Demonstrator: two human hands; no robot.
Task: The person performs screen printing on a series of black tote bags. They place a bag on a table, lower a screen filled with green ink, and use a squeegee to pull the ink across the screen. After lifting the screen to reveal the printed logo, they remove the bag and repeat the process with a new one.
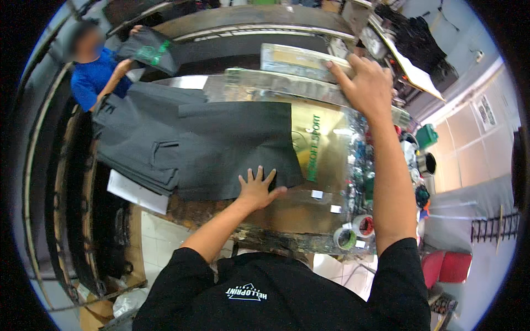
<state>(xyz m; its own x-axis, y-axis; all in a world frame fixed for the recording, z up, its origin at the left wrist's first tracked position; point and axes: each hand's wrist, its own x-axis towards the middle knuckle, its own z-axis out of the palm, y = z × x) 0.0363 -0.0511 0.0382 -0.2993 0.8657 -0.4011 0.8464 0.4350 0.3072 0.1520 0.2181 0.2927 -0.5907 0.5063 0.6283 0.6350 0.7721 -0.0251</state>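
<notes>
My left hand (256,191) lies flat with fingers spread on the near right part of a dark grey fabric bag (232,143). The bag is on top of several similar dark grey bags (138,121) that reach to the left. Under its right edge shows a gold-coloured panel (328,143) with green lettering. My right hand (369,85) is closed over the right end of a pale, paint-smeared frame (298,62) at the far side of the table. Its fingertips are partly hidden behind the frame.
Two tape rolls (345,239) sit at the table's near right corner. Pots and bottles (425,163) crowd the right side. A person in blue (96,77) at the far left holds a dark bag with a green print (149,52). Racks (72,182) stand at left.
</notes>
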